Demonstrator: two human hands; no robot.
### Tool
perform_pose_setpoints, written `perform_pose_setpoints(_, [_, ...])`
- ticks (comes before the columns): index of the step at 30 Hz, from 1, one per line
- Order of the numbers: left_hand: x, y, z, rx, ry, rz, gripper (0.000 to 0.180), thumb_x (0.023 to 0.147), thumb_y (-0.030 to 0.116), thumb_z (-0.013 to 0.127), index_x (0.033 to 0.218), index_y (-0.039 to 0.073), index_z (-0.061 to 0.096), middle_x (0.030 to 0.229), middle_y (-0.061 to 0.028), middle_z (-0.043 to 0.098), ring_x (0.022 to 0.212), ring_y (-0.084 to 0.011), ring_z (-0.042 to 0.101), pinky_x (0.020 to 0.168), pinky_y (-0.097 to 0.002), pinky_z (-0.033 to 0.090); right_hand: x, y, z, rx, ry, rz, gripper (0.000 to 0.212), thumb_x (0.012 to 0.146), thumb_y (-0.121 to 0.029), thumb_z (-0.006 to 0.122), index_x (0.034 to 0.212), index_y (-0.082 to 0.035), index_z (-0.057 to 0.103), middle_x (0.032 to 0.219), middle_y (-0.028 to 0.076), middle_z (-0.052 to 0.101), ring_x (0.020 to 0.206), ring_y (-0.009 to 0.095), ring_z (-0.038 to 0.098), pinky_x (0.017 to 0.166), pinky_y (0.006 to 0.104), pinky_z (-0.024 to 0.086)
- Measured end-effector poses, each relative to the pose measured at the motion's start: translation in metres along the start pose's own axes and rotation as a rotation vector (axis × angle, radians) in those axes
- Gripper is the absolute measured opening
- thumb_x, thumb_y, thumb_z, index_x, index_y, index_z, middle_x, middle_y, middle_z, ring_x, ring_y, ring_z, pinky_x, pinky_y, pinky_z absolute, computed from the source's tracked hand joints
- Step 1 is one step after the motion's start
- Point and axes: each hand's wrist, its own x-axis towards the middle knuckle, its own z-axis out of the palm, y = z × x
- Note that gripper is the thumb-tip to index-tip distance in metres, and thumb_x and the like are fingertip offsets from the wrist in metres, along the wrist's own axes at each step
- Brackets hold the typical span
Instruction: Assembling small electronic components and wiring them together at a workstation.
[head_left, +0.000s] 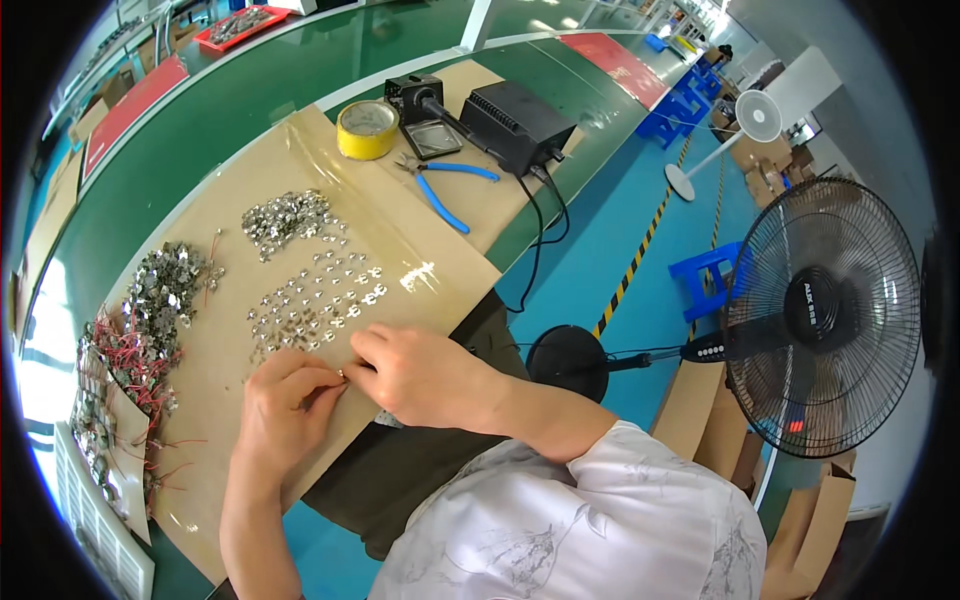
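My left hand is closed in a pinch, thumb against forefinger. Its fingertips meet those of my right hand, which is also closed, at the near edge of the cardboard-covered work surface. A tiny shiny metal piece shows between the two sets of fingertips; its exact shape is mostly hidden. Just beyond the hands lie several loose small metal pieces, spread out singly. Behind them is a denser pile of similar metal pieces.
To the left sit a heap of metal parts and parts with red wires. Farther back are yellow tape, blue-handled cutters, a soldering iron stand and a black box with cables. A standing fan is at right.
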Motion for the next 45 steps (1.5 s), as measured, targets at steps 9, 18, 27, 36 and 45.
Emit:
perform_pose_setpoints(9, [0.009,-0.009,0.0,0.036,-0.008,0.139,0.011,0.082,-0.001,0.081,0.09,0.003,0.075,0.089,-0.0103,0.073,0.08,-0.0294,0.071,0.068,-0.0393,0.059,0.0,0.016,-0.022,0.127,0.031,0.077,0.021,0.085,-0.004,0.083,0.105,-0.003,0.077,0.09,0.01,0.065,0.078,0.031,0.068,0.065,0.0418,0.056])
perform_pose_setpoints(18, [0.004,0.001,-0.01,-0.083,0.208,-0.039,0.01,0.082,0.0,0.08,0.088,0.005,0.073,0.083,-0.009,0.072,0.073,-0.0261,0.071,0.065,-0.0383,0.057,0.009,0.015,-0.014,0.255,0.053,0.104,0.026,0.079,0.004,0.084,0.105,-0.001,0.079,0.089,0.008,0.067,0.076,0.027,0.07,0.066,0.0375,0.057])
perform_pose_setpoints(27, [0.009,-0.014,-0.012,-0.023,0.463,0.032,0.013,0.081,0.0,0.083,0.087,0.007,0.074,0.081,-0.0041,0.073,0.065,-0.0156,0.067,0.058,-0.0298,0.053,0.023,0.019,0.004,0.291,0.013,0.021,0.033,0.075,0.008,0.082,0.105,-0.006,0.08,0.091,0.008,0.066,0.079,0.025,0.07,0.068,0.0368,0.058])
perform_pose_setpoints(36, [0.01,-0.012,-0.012,-0.022,0.466,0.026,0.013,0.081,-0.001,0.083,0.086,0.007,0.074,0.081,-0.0038,0.073,0.065,-0.015,0.066,0.057,-0.0295,0.052,0.031,0.017,0.013,0.274,0.078,0.113,0.019,0.087,0.004,0.081,0.102,-0.005,0.074,0.093,0.01,0.066,0.08,0.028,0.07,0.07,0.0393,0.058])
perform_pose_setpoints(45, [0.014,-0.006,-0.01,0.005,0.449,0.013,0.015,0.081,-0.002,0.084,0.086,0.007,0.074,0.084,-0.0043,0.075,0.067,-0.0133,0.067,0.055,-0.0273,0.049,0.025,0.015,0.021,0.228,0.097,0.211,0.018,0.085,-0.004,0.081,0.1,-0.009,0.073,0.094,0.009,0.065,0.081,0.032,0.071,0.07,0.0418,0.06])
